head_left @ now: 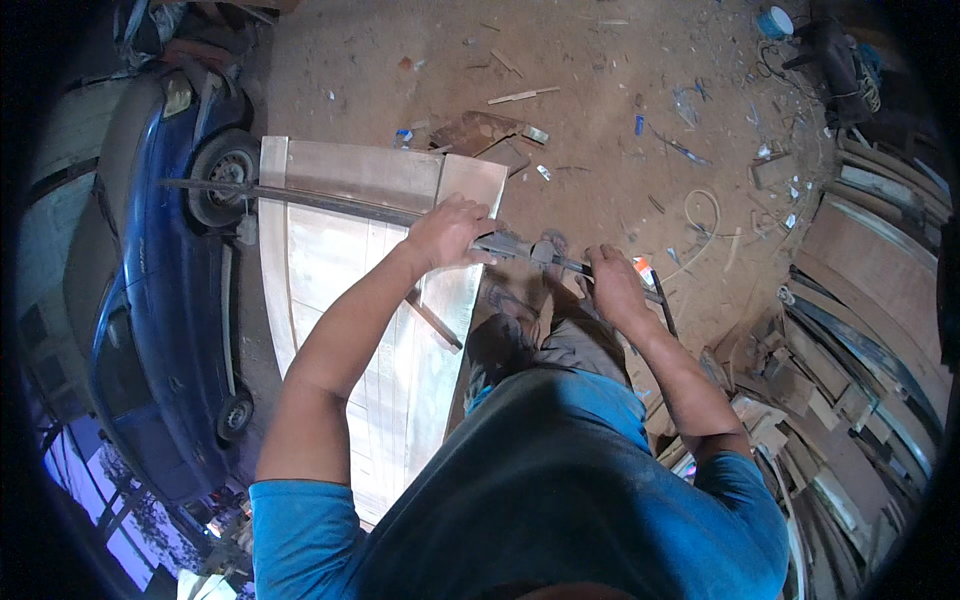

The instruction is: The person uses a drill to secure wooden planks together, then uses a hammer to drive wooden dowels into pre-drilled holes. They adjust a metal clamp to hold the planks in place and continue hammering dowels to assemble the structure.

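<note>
A long dark metal bar clamp point(340, 203) lies across the far part of a pale wooden panel point(350, 270), which looks like a door. Its left end sticks out past the panel toward a car wheel. At the panel's right edge, my left hand point(452, 234) is closed around the clamp near its jaw. My right hand point(612, 288), farther right and off the panel, grips the clamp's screw end. Its fingertips are partly hidden. A short wooden strip point(436, 322) rests on the panel below my left hand.
A blue car point(165, 300) stands close on the left. Stacked boards and offcuts point(850, 400) fill the right side. Wood scraps point(480, 135) and litter lie on the dirt floor ahead, with a looped pale strip point(703, 212) at the right. My feet are beside the panel.
</note>
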### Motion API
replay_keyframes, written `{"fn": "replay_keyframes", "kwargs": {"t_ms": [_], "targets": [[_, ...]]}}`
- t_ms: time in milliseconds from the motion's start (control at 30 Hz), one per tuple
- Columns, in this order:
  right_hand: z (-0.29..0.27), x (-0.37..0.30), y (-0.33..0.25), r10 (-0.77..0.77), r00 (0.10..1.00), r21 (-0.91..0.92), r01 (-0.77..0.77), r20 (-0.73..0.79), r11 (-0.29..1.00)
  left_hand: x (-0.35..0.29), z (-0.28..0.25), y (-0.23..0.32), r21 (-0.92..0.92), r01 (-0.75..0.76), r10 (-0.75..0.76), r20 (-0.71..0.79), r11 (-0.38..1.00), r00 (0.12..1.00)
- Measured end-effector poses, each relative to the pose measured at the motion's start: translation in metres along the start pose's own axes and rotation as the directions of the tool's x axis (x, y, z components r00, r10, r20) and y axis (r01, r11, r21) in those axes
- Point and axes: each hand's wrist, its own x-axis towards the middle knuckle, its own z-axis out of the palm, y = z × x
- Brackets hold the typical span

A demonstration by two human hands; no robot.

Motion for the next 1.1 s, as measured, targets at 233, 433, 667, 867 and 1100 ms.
{"fn": "replay_keyframes", "kwargs": {"t_ms": [233,433,667,867,1100], "targets": [[0.022,-0.024,-0.069,-0.065,0.997,0.324,0.074,-0.041,0.943,-0.003,0.003,-0.003,-0.034,-0.007,0.006,-0.041,0.999,0.999],[0.109,-0.079,-0.075,-0.078,0.997,0.407,0.061,0.026,0.911,0.001,0.0,0.014,-0.064,-0.036,0.028,-0.125,0.997,0.992],[0.174,-0.225,0.014,0.509,0.859,0.347,-0.463,-0.05,0.816,0.007,0.029,-0.003,0.099,-0.191,0.209,-0.215,0.977,0.954],[0.193,-0.369,0.034,0.892,0.443,0.528,-0.78,0.087,0.336,-0.002,0.018,0.012,-0.098,-0.206,0.189,-0.157,0.974,0.969],[0.334,-0.516,0.033,0.967,0.198,0.512,-0.854,0.162,0.09,0.003,0.033,-0.006,-0.131,-0.142,0.13,-0.097,0.981,0.987]]}}
